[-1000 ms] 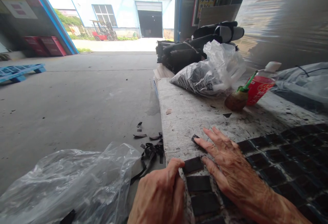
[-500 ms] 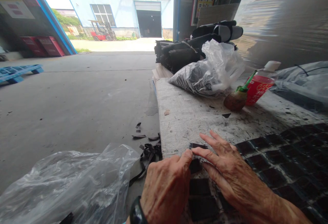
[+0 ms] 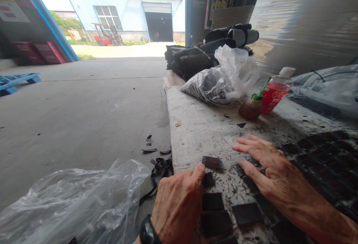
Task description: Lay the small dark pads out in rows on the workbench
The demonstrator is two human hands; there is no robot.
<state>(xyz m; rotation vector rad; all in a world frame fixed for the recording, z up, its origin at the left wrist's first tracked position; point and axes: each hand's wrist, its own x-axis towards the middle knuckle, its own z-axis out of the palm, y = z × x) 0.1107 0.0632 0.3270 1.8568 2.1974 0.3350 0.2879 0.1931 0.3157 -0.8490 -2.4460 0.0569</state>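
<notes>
My left hand [image 3: 179, 197], with a black band on the wrist, is closed at the table's left edge. Its index fingertip touches the near left corner of a small dark, clear-edged piece [image 3: 212, 162]; whether the curled fingers hold anything is hidden. To the right, my right hand [image 3: 268, 165] has its fingers spread, with nothing in them, over the pale table top [image 3: 192, 136]. Below the piece lie several black squares [image 3: 213, 202], loose on the surface. Rows of dark pieces [image 3: 321, 162] cover the right side, partly behind my right arm.
A clear bag of dark material [image 3: 215, 85], a brown squeeze bottle with green nozzle [image 3: 250, 108] and a red-labelled bottle [image 3: 275, 95] stand farther back. Black rolls [image 3: 195, 57] lie behind. Clear plastic [image 3: 84, 199] and black strips [image 3: 160, 171] are on the floor at left.
My right hand has moved right, away from the left hand and the small piece, which now shows fully. More black squares are uncovered. The view has shifted slightly.
</notes>
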